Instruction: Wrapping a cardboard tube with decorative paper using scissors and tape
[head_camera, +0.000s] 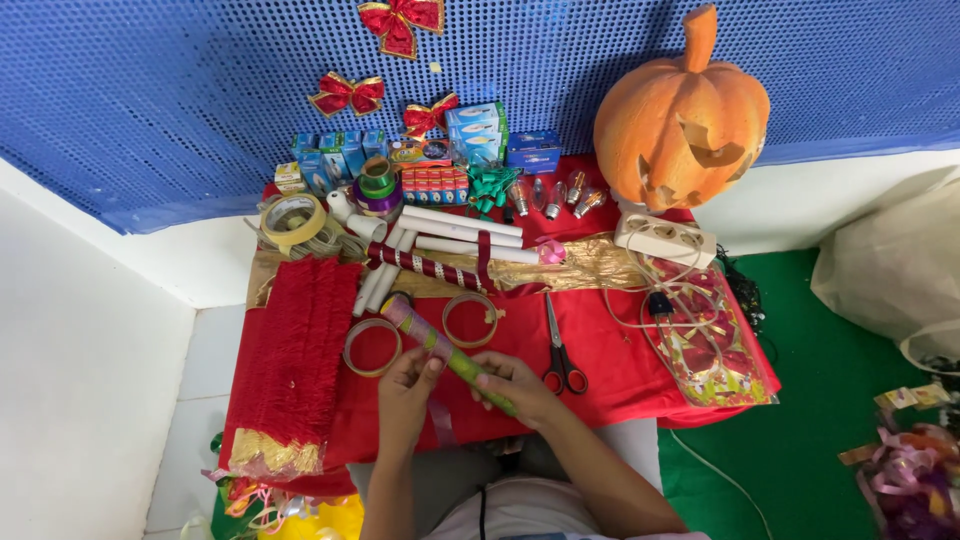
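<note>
Both hands grip a wrapped tube (447, 350) over the red cloth (610, 370): left hand (408, 385) pinches its middle with curled fingers, right hand (520, 388) clasps its near end. Scissors (560, 350) lie just right; tape rings (371, 347) lie at left.

Bare red cloth lay open on the bench (610, 385) right of the scissors (560, 352), as far as the patterned bag (712, 350). Two tape rings (372, 347) and a red fringe roll (295, 350) crowded the left; white tubes (455, 232), boxes (470, 135) and a pumpkin (683, 115) blocked the back.
</note>
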